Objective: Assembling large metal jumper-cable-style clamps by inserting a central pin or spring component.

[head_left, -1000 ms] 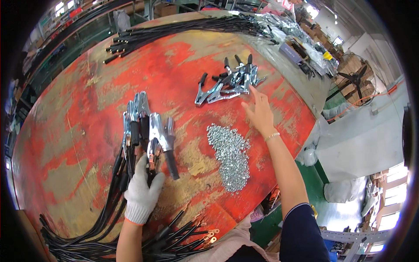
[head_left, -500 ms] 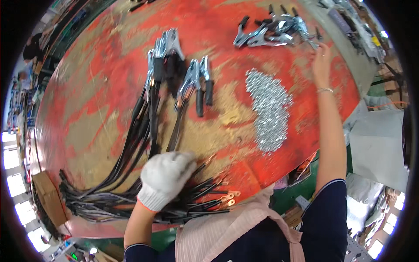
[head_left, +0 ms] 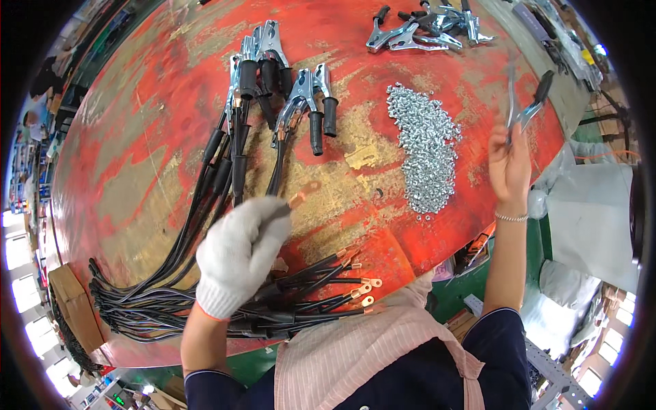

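My left hand, in a white knit glove, is closed around a black cable whose copper ring lug sticks out past the fingers. My bare right hand grips a silver metal spring clamp with a black handle; the clamp is partly blurred. Below my left hand lie several black cables ending in copper lugs. Ahead of it, cables run up to silver clamps with black sleeves. A heap of small shiny nuts and screws lies between my hands.
The round table is worn red with tan patches. Loose clamps lie at its far right. A cable bundle spreads along the near left edge, beside a cardboard box. Clear plastic and white sheeting stand right of the table.
My right hand has drawn back from the far clamps toward me, bringing one clamp along. My left hand has lifted a lugged cable end slightly up from the bundle.
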Demonstrator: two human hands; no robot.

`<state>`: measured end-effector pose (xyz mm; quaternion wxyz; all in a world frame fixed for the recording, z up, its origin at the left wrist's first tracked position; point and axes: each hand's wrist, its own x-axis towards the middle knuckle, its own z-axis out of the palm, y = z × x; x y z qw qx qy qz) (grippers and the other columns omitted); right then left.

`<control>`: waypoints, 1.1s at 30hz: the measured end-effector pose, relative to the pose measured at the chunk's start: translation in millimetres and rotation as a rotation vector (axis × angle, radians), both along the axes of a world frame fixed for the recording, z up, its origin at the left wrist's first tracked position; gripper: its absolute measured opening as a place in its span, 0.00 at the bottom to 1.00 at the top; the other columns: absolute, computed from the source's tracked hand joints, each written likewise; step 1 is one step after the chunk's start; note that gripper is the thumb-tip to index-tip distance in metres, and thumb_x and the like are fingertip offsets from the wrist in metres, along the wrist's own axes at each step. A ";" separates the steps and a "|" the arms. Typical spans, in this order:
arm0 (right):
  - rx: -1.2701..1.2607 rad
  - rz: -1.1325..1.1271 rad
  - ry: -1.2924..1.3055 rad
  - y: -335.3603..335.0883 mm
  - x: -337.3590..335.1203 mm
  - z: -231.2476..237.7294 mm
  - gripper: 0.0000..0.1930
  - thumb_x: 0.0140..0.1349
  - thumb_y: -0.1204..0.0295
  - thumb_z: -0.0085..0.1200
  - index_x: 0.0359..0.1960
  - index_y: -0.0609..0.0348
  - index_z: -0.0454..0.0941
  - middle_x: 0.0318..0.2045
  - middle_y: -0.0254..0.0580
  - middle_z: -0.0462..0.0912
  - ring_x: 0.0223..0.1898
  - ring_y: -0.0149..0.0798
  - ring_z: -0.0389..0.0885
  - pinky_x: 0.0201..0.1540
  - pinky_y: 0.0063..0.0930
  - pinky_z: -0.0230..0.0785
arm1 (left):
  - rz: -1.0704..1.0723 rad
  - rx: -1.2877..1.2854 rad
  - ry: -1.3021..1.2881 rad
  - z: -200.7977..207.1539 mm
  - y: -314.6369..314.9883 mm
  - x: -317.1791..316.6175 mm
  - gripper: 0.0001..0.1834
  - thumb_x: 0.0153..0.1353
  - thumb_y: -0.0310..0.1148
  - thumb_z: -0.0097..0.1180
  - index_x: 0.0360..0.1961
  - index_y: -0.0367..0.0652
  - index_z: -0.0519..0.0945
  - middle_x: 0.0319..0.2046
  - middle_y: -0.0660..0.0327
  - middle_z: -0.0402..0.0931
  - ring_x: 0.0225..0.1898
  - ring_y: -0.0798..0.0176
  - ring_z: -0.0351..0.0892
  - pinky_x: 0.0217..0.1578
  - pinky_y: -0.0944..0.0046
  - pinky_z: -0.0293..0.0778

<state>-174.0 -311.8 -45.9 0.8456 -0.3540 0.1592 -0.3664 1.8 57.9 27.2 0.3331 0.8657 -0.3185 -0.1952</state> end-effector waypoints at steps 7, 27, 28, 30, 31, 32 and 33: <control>-0.237 0.178 0.200 73.6 -11.2 -7.9 0.22 0.75 0.60 0.37 0.62 0.64 0.65 0.46 0.40 0.79 0.30 0.24 0.70 0.33 0.18 0.64 | -0.280 0.187 0.336 -32.7 -48.1 25.7 0.16 0.64 0.37 0.53 0.46 0.36 0.79 0.29 0.52 0.81 0.30 0.61 0.84 0.34 0.63 0.77; -0.467 0.048 0.367 133.4 -23.0 3.1 0.27 0.69 0.50 0.46 0.50 0.68 0.64 0.44 0.52 0.74 0.48 0.48 0.79 0.52 0.46 0.77 | -0.258 -0.065 0.680 -51.0 -57.2 -10.3 0.18 0.64 0.44 0.57 0.40 0.37 0.81 0.26 0.58 0.79 0.27 0.69 0.77 0.32 0.66 0.74; -0.494 0.071 0.359 134.4 -18.5 8.4 0.28 0.68 0.50 0.47 0.50 0.68 0.64 0.44 0.54 0.74 0.47 0.49 0.80 0.52 0.46 0.77 | -0.265 -0.038 0.656 -49.2 -57.2 -11.6 0.18 0.64 0.45 0.57 0.39 0.37 0.82 0.26 0.56 0.79 0.27 0.68 0.77 0.32 0.65 0.74; -0.497 0.121 0.328 135.4 -13.4 12.9 0.27 0.68 0.50 0.49 0.49 0.67 0.65 0.43 0.52 0.76 0.46 0.43 0.79 0.50 0.41 0.75 | -0.295 -0.005 0.612 -44.1 -58.5 -12.4 0.19 0.63 0.46 0.58 0.38 0.39 0.82 0.24 0.56 0.79 0.26 0.67 0.78 0.31 0.65 0.74; -0.473 0.148 0.305 135.5 -12.6 13.4 0.26 0.67 0.51 0.51 0.49 0.65 0.66 0.43 0.50 0.77 0.45 0.37 0.79 0.49 0.34 0.73 | -0.314 0.011 0.590 -40.3 -60.2 -12.5 0.19 0.62 0.47 0.58 0.37 0.39 0.83 0.23 0.55 0.79 0.25 0.66 0.78 0.31 0.65 0.74; -0.450 0.174 0.283 135.9 -11.8 14.3 0.25 0.67 0.53 0.53 0.48 0.64 0.67 0.43 0.47 0.79 0.44 0.32 0.78 0.48 0.28 0.71 | -0.315 0.100 0.595 -33.8 -63.8 -11.0 0.19 0.62 0.48 0.58 0.36 0.40 0.83 0.20 0.58 0.79 0.23 0.66 0.78 0.29 0.65 0.73; -0.508 0.184 0.327 136.4 -10.3 18.9 0.27 0.66 0.50 0.52 0.48 0.65 0.66 0.43 0.50 0.78 0.44 0.38 0.79 0.49 0.36 0.72 | -0.308 0.096 0.594 -34.2 -63.8 -11.4 0.20 0.62 0.49 0.58 0.35 0.40 0.83 0.20 0.58 0.79 0.22 0.66 0.78 0.28 0.65 0.73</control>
